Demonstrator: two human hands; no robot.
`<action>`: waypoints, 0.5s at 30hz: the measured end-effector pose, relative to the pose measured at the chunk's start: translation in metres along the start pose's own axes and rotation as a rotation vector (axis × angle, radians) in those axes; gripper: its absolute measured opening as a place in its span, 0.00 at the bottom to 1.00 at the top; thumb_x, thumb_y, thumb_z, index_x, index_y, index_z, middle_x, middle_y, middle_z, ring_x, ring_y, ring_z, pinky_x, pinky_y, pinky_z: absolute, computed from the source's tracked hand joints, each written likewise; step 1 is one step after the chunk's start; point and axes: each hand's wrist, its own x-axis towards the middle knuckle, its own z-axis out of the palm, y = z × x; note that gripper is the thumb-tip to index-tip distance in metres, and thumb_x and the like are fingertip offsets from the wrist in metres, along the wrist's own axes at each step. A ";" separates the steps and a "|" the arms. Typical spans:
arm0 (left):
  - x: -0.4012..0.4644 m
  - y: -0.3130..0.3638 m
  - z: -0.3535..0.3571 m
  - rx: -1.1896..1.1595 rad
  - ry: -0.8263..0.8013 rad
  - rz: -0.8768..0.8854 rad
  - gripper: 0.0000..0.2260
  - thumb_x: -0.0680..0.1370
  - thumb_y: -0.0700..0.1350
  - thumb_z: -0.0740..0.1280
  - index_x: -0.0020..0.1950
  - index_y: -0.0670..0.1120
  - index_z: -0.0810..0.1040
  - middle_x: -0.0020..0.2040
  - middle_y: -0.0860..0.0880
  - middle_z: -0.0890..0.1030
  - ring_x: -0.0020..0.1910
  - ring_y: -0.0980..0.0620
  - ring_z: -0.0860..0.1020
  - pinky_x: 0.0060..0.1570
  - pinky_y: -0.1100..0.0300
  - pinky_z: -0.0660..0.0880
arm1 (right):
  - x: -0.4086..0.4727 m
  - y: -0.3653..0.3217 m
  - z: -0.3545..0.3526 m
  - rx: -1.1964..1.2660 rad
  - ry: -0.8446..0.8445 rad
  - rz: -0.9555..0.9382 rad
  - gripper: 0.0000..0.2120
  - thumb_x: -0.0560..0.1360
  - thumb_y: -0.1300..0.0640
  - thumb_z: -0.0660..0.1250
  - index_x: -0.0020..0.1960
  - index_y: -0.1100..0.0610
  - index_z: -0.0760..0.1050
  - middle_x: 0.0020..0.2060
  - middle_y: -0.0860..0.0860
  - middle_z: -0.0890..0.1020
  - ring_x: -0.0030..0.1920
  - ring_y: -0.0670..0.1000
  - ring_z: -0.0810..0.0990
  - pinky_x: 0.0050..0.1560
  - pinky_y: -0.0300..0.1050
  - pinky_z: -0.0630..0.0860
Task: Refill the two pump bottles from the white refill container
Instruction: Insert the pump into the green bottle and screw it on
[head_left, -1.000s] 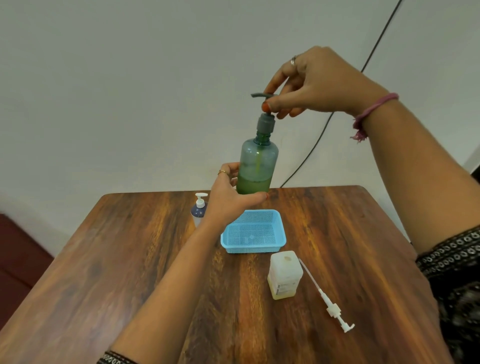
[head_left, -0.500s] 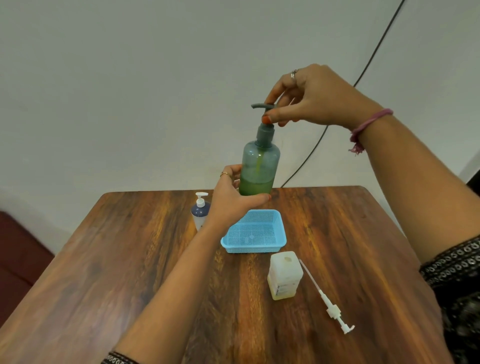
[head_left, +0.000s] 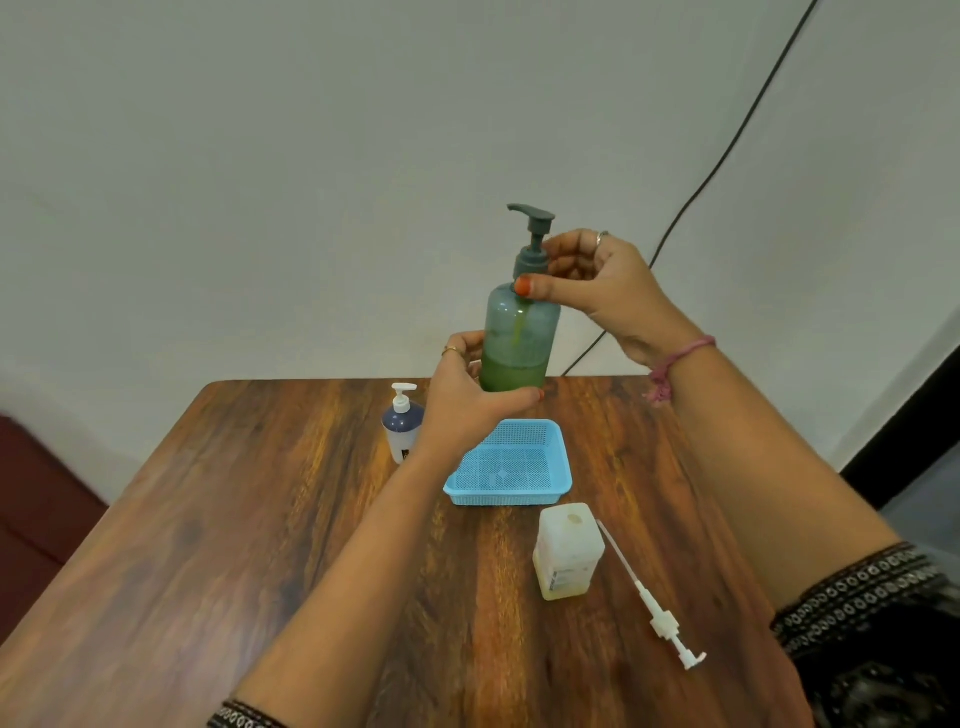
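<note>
My left hand (head_left: 467, 402) grips the base of a translucent green pump bottle (head_left: 519, 338), held upright above the table; green liquid fills its lower part. My right hand (head_left: 597, 286) pinches the grey collar of its pump (head_left: 532, 244) between thumb and fingers. A small blue-and-white pump bottle (head_left: 402, 423) stands on the table to the left. The white refill container (head_left: 569, 551) stands near the front, uncapped, and its white pump with a long tube (head_left: 654, 603) lies on the table beside it.
A light blue perforated tray (head_left: 509, 465) sits in the middle of the wooden table (head_left: 260, 519), just below the held bottle. A black cable (head_left: 727, 156) runs down the wall behind. A dark red seat shows at the far left.
My right hand has slid down from the pump's nozzle head to the collar at the bottle's neck. The pump head now stands uncovered.
</note>
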 end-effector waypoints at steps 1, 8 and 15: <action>-0.001 0.000 0.000 0.000 0.003 0.000 0.30 0.65 0.39 0.80 0.61 0.50 0.68 0.57 0.51 0.78 0.53 0.54 0.81 0.43 0.66 0.79 | -0.001 0.000 0.000 -0.002 -0.007 0.009 0.21 0.61 0.53 0.78 0.51 0.55 0.78 0.48 0.52 0.84 0.50 0.48 0.82 0.54 0.42 0.79; -0.005 0.000 -0.001 0.022 0.011 0.008 0.30 0.65 0.40 0.80 0.61 0.51 0.69 0.55 0.53 0.79 0.51 0.56 0.81 0.44 0.67 0.79 | -0.007 0.000 0.009 0.061 -0.053 -0.018 0.16 0.69 0.64 0.74 0.55 0.54 0.77 0.50 0.49 0.83 0.52 0.44 0.82 0.54 0.38 0.77; -0.009 0.004 -0.001 0.039 0.017 0.001 0.30 0.65 0.40 0.80 0.61 0.51 0.68 0.52 0.56 0.78 0.49 0.58 0.81 0.41 0.70 0.78 | -0.008 0.005 0.008 0.153 -0.153 0.024 0.21 0.70 0.59 0.74 0.61 0.53 0.75 0.59 0.50 0.81 0.62 0.48 0.79 0.62 0.44 0.76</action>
